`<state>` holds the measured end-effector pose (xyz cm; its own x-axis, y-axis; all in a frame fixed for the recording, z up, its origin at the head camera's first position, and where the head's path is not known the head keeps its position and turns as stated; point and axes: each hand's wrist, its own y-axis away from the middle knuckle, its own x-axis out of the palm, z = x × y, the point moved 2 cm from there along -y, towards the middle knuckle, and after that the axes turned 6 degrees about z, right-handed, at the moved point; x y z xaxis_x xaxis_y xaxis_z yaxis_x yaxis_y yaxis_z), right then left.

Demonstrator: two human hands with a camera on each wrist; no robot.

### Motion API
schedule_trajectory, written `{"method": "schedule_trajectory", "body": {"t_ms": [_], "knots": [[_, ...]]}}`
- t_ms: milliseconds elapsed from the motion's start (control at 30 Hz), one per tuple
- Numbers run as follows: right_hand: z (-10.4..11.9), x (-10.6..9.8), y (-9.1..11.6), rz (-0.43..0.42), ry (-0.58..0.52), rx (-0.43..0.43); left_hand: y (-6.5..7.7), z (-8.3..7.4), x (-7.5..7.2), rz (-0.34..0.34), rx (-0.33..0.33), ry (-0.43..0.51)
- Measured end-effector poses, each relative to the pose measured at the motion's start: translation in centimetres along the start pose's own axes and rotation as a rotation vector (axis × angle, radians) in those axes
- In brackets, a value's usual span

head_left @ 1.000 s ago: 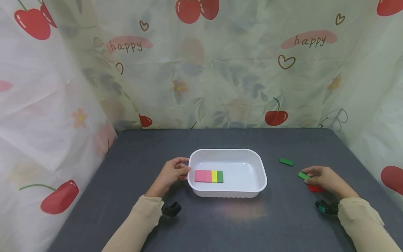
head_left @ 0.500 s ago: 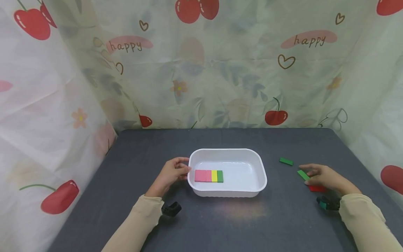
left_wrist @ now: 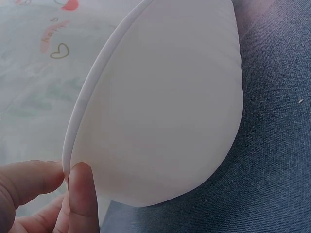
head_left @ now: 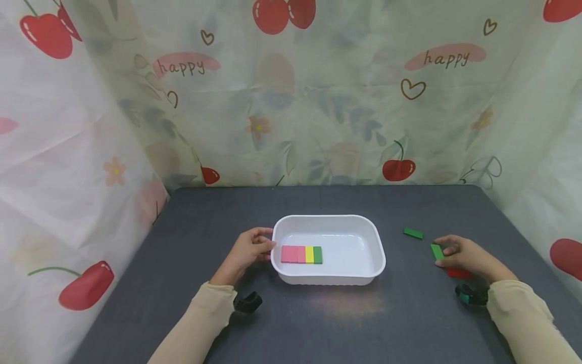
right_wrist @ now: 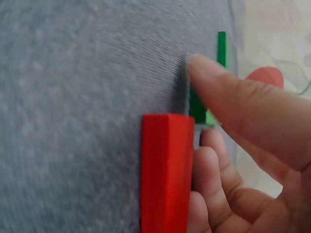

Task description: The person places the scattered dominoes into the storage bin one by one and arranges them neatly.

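Observation:
A white plastic tray stands mid-table, and my left hand pinches its left rim between thumb and finger. Inside it, two pink blocks, a yellow block and a green block lie side by side in a row. To the right, my right hand holds another green block between thumb and index finger, low over the table. Its other fingers are curled beside a red block, which lies partly hidden under the hand in the head view.
One more green block lies flat on the dark table, between the tray and my right hand. A printed cloth hangs behind and along both sides.
The green block at my right fingertips has turned to stand more lengthwise. The right index finger has lifted and straightened somewhat. My left hand and the tray have stayed put.

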<state>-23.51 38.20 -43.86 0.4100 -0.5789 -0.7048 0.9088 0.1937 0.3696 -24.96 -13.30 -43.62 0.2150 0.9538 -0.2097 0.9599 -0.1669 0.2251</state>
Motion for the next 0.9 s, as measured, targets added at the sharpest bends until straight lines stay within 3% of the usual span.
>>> {"method": "schedule_trajectory", "body": {"t_ms": [533,900], "knots": [[0.0,-0.1,-0.1,-0.024,-0.021,0.012,0.0,0.2,0.0,-0.001,-0.004,-0.001],[4.1,0.1,0.0,-0.122,-0.077,0.001,0.2,-0.1,-0.1,0.015,0.02,0.012]]}}
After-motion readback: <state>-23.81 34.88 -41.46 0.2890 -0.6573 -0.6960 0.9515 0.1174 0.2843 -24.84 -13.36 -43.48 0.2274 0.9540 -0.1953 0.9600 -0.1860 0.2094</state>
